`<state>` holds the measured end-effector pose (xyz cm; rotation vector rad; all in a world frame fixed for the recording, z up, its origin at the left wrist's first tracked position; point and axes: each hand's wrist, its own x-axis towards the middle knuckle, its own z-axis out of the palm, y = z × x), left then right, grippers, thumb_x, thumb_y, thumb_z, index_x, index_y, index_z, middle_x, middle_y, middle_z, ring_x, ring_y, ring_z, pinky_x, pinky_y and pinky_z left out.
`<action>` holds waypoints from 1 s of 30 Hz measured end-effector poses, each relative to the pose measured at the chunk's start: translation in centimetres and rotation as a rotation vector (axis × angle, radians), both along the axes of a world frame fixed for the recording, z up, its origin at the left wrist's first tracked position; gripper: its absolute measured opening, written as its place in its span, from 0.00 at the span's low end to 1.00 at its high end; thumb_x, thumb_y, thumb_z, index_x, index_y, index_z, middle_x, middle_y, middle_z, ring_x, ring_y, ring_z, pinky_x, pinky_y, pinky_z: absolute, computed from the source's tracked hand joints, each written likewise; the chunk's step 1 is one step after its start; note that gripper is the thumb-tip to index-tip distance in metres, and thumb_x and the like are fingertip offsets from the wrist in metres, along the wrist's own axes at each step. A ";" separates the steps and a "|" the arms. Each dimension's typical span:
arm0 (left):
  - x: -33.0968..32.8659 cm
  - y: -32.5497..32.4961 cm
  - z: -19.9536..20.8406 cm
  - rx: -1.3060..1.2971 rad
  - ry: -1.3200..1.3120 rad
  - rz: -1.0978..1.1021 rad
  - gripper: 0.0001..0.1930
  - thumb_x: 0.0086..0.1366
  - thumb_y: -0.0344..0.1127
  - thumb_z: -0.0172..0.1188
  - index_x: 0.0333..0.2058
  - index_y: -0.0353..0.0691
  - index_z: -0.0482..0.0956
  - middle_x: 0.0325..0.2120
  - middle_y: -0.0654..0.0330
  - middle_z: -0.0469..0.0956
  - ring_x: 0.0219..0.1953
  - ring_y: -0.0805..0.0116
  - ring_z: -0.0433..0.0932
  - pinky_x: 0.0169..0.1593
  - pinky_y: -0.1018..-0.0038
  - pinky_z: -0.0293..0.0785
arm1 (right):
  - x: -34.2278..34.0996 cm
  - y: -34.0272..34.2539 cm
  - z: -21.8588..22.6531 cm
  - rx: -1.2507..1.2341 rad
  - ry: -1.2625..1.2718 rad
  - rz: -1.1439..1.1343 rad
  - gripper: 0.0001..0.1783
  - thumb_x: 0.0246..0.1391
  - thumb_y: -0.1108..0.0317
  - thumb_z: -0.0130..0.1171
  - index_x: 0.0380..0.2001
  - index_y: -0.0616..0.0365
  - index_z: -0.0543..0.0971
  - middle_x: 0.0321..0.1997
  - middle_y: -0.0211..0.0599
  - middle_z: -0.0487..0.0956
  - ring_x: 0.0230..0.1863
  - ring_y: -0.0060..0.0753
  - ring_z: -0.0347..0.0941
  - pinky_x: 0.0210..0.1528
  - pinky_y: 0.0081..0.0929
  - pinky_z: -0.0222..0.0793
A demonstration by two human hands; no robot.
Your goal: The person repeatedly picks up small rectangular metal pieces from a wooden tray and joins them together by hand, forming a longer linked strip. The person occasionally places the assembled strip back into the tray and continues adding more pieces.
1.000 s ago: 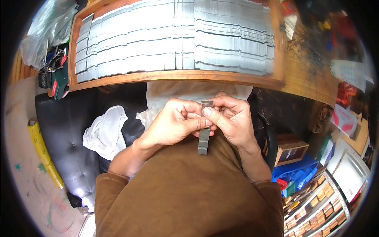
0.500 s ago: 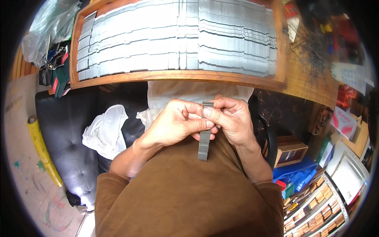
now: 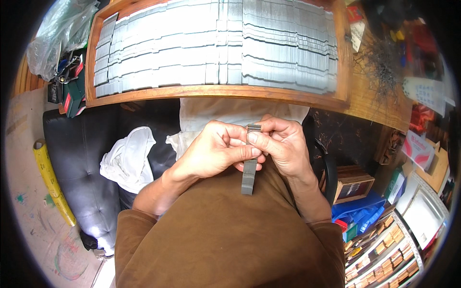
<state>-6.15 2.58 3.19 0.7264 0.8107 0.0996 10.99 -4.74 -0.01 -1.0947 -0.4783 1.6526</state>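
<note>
A narrow stack of thin grey metal pieces (image 3: 248,177) is held upright in front of my chest, its lower end over my brown shirt. My left hand (image 3: 218,149) is closed on its middle, thumb across the front and fingers behind. Higher up, my right hand (image 3: 283,146) pinches the top end between thumb and index finger. The thumbs nearly meet, and the fingers behind the stack are partly hidden. Beyond my hands, a wooden tray (image 3: 216,92) holds tightly packed rows of similar grey metal pieces, with brighter glare on its left half.
A white cloth (image 3: 127,161) lies on the black padded seat (image 3: 81,168) to the left, beside a yellow tube (image 3: 54,182). Clear plastic bags (image 3: 62,33) sit at the tray's left. On the right are a wooden box (image 3: 354,184), a blue bag (image 3: 360,211) and shelves of small blocks (image 3: 389,254).
Almost nothing differs. My hands keep the same grip on the metal stack, and the view has shifted very slightly.
</note>
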 end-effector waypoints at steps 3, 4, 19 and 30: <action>0.0 0.0 0.1 0.002 0.012 -0.004 0.08 0.67 0.31 0.63 0.41 0.34 0.83 0.32 0.60 0.85 0.34 0.74 0.85 0.30 0.83 0.76 | 0.0 0.0 0.1 -0.014 0.021 0.006 0.05 0.59 0.75 0.63 0.31 0.67 0.79 0.25 0.30 0.74 0.21 0.16 0.71 0.22 0.15 0.68; 0.0 0.0 0.1 0.008 0.021 -0.006 0.08 0.67 0.31 0.63 0.41 0.34 0.83 0.32 0.60 0.85 0.34 0.74 0.84 0.30 0.83 0.76 | 0.0 0.1 0.1 -0.021 0.032 0.011 0.06 0.59 0.74 0.63 0.31 0.67 0.79 0.25 0.30 0.74 0.21 0.16 0.72 0.22 0.15 0.68; -0.3 -0.4 -0.3 0.048 0.045 0.005 0.08 0.66 0.31 0.63 0.41 0.34 0.82 0.32 0.59 0.85 0.34 0.73 0.84 0.32 0.83 0.76 | -0.2 -0.1 0.2 0.049 -0.100 -0.042 0.13 0.55 0.79 0.65 0.43 0.69 0.75 0.32 0.33 0.75 0.24 0.15 0.73 0.21 0.14 0.73; -0.2 -0.5 -0.3 0.040 0.028 0.019 0.08 0.68 0.32 0.61 0.40 0.32 0.82 0.32 0.58 0.85 0.33 0.74 0.84 0.31 0.82 0.75 | -0.2 0.0 0.2 0.033 -0.083 -0.058 0.10 0.56 0.80 0.64 0.40 0.68 0.75 0.30 0.33 0.76 0.23 0.14 0.74 0.22 0.13 0.72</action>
